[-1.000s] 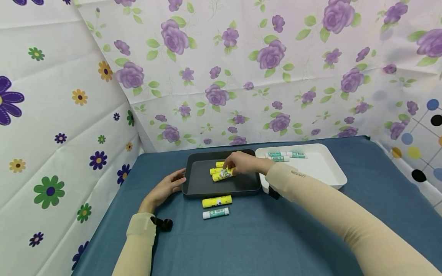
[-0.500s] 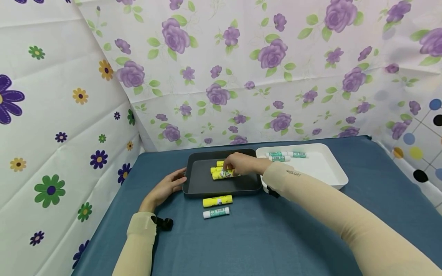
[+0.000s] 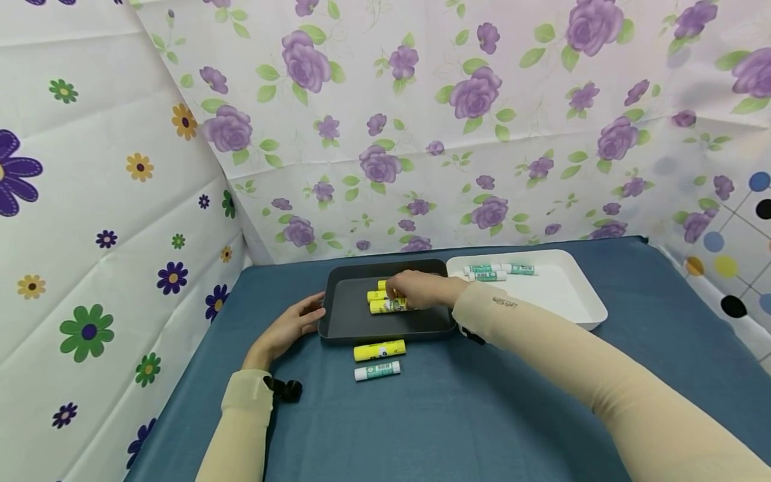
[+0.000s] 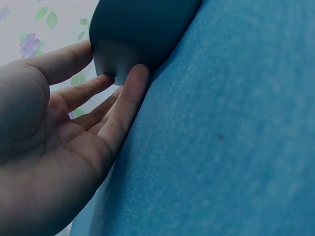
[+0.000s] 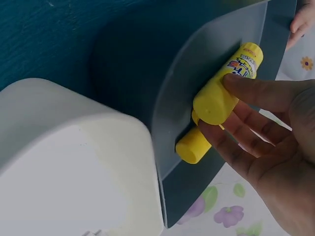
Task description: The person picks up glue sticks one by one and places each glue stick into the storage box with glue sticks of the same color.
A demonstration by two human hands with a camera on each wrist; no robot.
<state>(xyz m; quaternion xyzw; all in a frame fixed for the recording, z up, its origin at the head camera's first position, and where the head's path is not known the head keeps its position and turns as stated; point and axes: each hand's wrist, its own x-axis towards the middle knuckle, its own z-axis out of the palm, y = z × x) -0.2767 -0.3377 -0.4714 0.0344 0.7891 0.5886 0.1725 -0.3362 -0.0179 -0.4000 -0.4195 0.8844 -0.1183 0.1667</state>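
Note:
In the head view a dark grey tray carries three yellow glue sticks side by side. My right hand reaches over them and pinches the nearest yellow glue stick, thumb on its side and a fingertip by its end. It lies level beside another yellow glue stick; the third is partly hidden behind the hand. My left hand rests against the tray's left side, with its extended fingers touching the outer wall in the left wrist view.
A white tray stands right beside the dark one, holding three green-and-white glue sticks. In front of the dark tray, on the blue cloth, lie a yellow glue stick and a green-and-white one. Floral sheets hang behind.
The glue stick in my right hand has gone from slanted to level, in line with the other yellow ones. My right hand has dipped slightly; the left stays against the tray.

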